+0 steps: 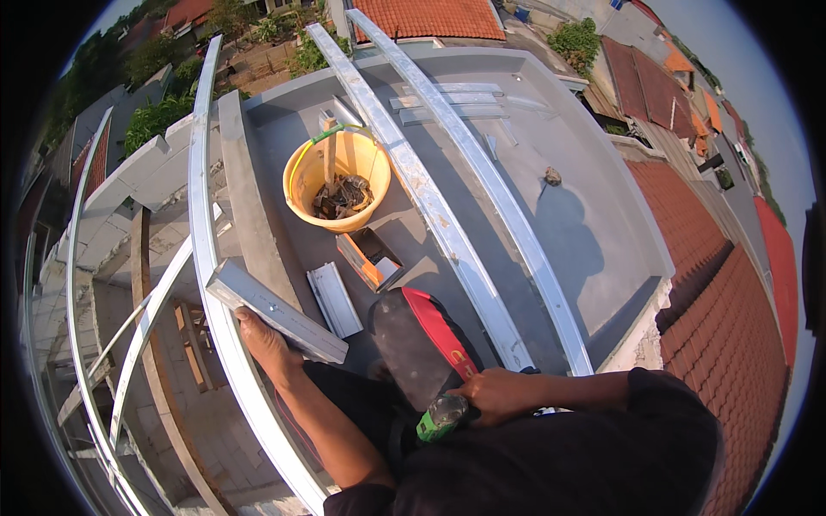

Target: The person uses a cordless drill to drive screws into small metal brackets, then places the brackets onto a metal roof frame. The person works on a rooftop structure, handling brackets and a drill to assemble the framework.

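My left hand [270, 346] is closed on a short silver metal channel piece [280, 311], which lies against a long metal beam [205, 215] on the left. Its thumb shows; the other fingers are hidden beneath. My right hand [497, 396] grips a green and black cordless drill [442, 416] near my body, beside my bent knee [404, 340] in dark cloth with a red stripe. Another short channel piece [334, 301] lies on the grey slab just beyond the held one. An open orange and black box [370, 258] with small dark contents sits farther on.
A yellow bucket [297, 206] holds a wooden-handled tool and dark bits. Two long metal beams [430, 202] [508, 206] cross the grey slab [594, 258]. More metal strips [452, 112] lie at the back. Left of the wall edge [258, 215], the level drops below open framing.
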### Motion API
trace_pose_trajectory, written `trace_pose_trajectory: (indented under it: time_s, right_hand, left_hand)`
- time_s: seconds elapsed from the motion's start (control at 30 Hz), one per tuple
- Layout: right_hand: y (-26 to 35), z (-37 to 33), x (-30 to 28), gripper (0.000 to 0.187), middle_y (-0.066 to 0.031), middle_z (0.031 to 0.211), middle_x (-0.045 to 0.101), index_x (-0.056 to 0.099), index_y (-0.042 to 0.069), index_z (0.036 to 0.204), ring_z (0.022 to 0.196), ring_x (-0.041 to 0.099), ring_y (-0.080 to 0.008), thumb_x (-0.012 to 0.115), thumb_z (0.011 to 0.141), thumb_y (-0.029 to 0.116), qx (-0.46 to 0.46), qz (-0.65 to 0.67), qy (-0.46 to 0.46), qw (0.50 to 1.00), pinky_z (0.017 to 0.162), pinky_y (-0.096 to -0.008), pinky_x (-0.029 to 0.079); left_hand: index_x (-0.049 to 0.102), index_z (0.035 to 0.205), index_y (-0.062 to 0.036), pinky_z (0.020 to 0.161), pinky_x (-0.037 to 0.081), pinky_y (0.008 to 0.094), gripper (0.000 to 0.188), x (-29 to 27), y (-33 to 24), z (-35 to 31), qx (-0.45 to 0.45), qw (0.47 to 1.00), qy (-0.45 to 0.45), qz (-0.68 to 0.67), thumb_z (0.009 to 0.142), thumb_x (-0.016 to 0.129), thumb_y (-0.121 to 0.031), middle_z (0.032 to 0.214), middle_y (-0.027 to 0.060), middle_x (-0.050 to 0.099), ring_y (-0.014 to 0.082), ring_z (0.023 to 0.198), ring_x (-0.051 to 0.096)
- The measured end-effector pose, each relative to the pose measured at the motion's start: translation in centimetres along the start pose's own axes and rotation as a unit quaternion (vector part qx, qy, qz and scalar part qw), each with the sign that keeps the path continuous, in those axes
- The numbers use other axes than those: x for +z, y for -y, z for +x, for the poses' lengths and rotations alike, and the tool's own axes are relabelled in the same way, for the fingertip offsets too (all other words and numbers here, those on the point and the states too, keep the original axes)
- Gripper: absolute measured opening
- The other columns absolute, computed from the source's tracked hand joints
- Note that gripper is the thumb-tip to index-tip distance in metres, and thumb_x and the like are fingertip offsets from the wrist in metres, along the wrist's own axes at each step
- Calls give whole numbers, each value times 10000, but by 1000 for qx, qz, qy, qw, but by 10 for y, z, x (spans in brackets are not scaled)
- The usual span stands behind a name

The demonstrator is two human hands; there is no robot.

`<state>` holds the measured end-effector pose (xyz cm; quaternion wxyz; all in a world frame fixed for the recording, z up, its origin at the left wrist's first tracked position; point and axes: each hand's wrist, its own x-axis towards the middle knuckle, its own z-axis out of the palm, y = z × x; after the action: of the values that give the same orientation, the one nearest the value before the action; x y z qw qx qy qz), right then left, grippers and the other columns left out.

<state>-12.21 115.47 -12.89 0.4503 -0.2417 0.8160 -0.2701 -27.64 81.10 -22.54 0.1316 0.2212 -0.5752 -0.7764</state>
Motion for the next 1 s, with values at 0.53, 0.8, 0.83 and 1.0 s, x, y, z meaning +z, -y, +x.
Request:
trace_pose_trajectory:
  time_s: [0.53,0.8,0.83,1.0]
  right_hand:
    - [13,-63,-74,287,-15,863,709,713,86,1105,780,666,-115,814,908,269,-51,295,-117,947,744,-306,534]
    - [-13,-50,-36,299,-38,838,716,695,52,1085,756,677,-142,833,835,141,81,170,-274,943,690,-311,543]
    - [-10,-46,-41,330,-41,846,722,692,48,1108,759,682,-141,836,825,137,18,100,-298,949,698,-308,548]
    - [20,-40,-55,463,-48,883,742,668,29,1219,761,693,-131,836,796,115,-5,21,-354,935,731,-294,561]
  left_hand:
    - [648,1205,77,767,532,292,798,54,1,-27,-32,978,201,37,930,681,-671,966,96,714,136,842,657]
    - [709,1159,90,749,558,303,776,79,16,-44,-82,945,305,87,904,727,-643,934,153,747,171,818,705]
    - [709,1169,88,761,561,310,777,76,21,-42,-86,943,307,99,901,730,-641,944,158,749,178,830,708]
    - [670,1254,62,904,534,311,691,80,21,-41,-124,921,351,114,977,663,-571,1091,132,739,163,987,683]
